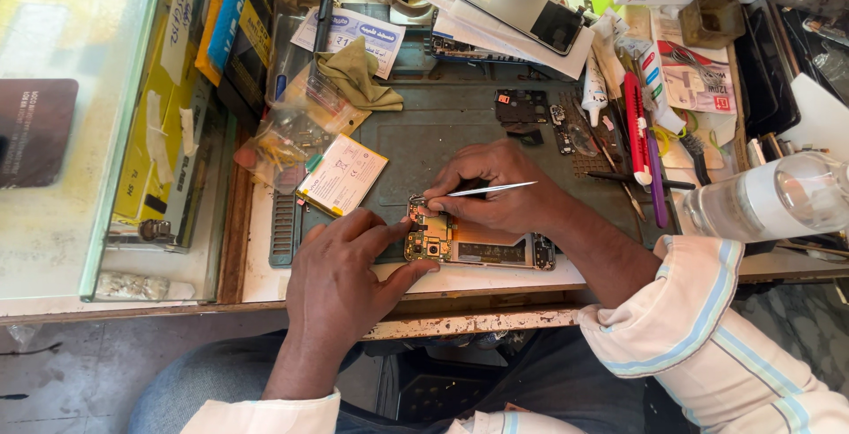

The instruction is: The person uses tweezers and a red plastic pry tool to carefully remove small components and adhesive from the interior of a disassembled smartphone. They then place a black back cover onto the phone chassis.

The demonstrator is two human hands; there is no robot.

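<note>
An opened phone (482, 248) lies flat on the dark work mat (416, 138), its circuit board and camera end exposed on the left. My left hand (340, 279) rests on the bench edge, thumb and forefinger pressing the phone's left end. My right hand (495, 188) holds metal tweezers (478, 191), their tip touching the board at the phone's top left corner. A flat phone battery (342, 174) lies just left of the phone.
Small removed parts (531, 115) sit further back on the mat. A clear plastic bottle (769, 197) lies at right near brushes and tools (641, 142). Another phone (517, 2) rests on papers at the back. A glass counter (80, 133) is at left.
</note>
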